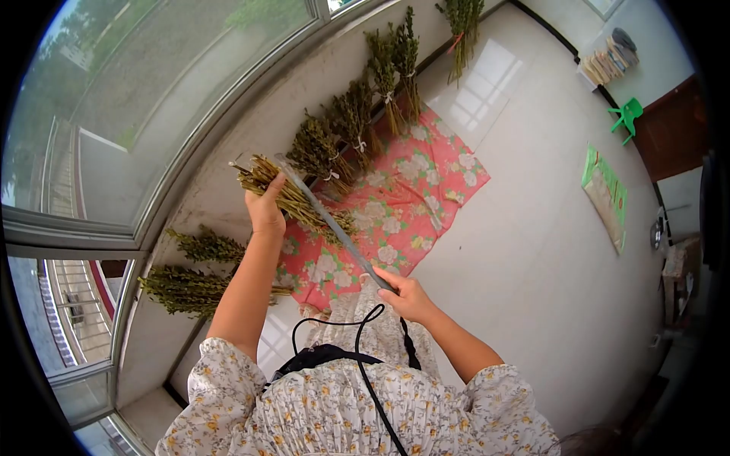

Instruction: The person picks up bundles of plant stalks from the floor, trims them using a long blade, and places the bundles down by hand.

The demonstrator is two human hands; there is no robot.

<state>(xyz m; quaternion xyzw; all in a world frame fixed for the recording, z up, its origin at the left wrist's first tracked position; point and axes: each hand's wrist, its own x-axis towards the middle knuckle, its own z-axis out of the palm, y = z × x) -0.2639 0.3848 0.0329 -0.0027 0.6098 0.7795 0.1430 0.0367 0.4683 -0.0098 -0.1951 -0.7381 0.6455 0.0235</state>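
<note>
My left hand (266, 207) is closed around a bundle of dried plant stalks (302, 207), their cut ends pointing to the upper left. A long, narrow grey bar (334, 226) is gripped at its near end by my right hand (408, 298). It slants up and to the left across the bundle, its far end close to my left fingers. Whether it has a blade edge I cannot tell. Below the bundle, a red floral cloth (388, 253) is spread on the floor.
Several tied leafy bundles (352, 114) lean along the wall under the window. More leafy stalks (186, 289) lie at the left. A green-and-white sack (605, 196) and a small green chair (627, 119) stand at the right. A black cord (363, 357) hangs before my body.
</note>
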